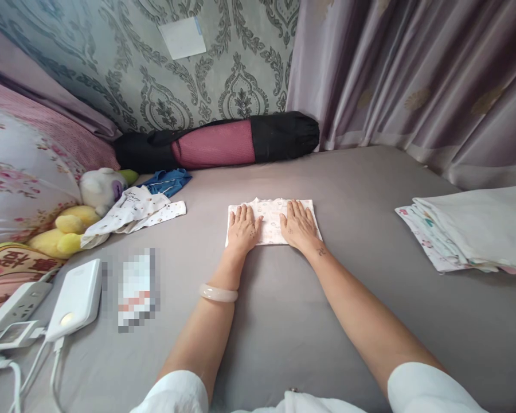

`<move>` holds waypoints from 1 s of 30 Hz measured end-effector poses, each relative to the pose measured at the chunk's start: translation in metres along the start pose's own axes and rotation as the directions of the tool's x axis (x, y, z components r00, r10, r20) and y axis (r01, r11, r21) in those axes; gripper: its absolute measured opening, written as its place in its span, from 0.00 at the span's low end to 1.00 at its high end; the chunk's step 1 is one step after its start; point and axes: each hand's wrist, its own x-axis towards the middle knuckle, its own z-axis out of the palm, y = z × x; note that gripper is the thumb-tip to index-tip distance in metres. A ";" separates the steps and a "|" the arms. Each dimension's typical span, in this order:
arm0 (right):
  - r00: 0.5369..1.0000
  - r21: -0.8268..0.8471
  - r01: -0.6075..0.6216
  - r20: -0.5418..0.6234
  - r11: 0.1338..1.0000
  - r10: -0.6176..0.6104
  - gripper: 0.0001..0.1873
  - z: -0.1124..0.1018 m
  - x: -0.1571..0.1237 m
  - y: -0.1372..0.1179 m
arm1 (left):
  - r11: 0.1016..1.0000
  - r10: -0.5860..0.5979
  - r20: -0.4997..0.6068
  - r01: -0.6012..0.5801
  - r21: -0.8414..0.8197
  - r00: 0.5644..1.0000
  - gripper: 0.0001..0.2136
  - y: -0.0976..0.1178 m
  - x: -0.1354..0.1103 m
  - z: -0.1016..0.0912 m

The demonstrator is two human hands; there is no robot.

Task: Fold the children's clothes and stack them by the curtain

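A pale pink patterned garment (270, 221), folded into a flat rectangle, lies on the grey bed sheet (284, 321) straight ahead. My left hand (242, 228) rests palm down on its left part, the fingers stretched out and pointing away from me. On the right part lies my right hand (300, 225), also flat with its fingers extended. Between the two hands the cloth shows smooth, with a slightly wavy far edge. Both palms are hidden against the fabric.
At right lies a stack of folded cloths (477, 226). Leftward are a printed white garment (133, 212), a blue garment (169, 182), plush toys (103, 189), a white power bank (76, 298) with cables and a power strip (17, 310). A long black-and-pink bag (215, 143) lies along the wall.
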 end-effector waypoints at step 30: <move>0.988 0.059 0.127 0.082 0.990 -0.132 0.32 -0.014 0.004 -0.053 | 0.359 -0.439 -0.197 -0.030 -0.933 0.876 0.11 -0.017 0.016 -0.003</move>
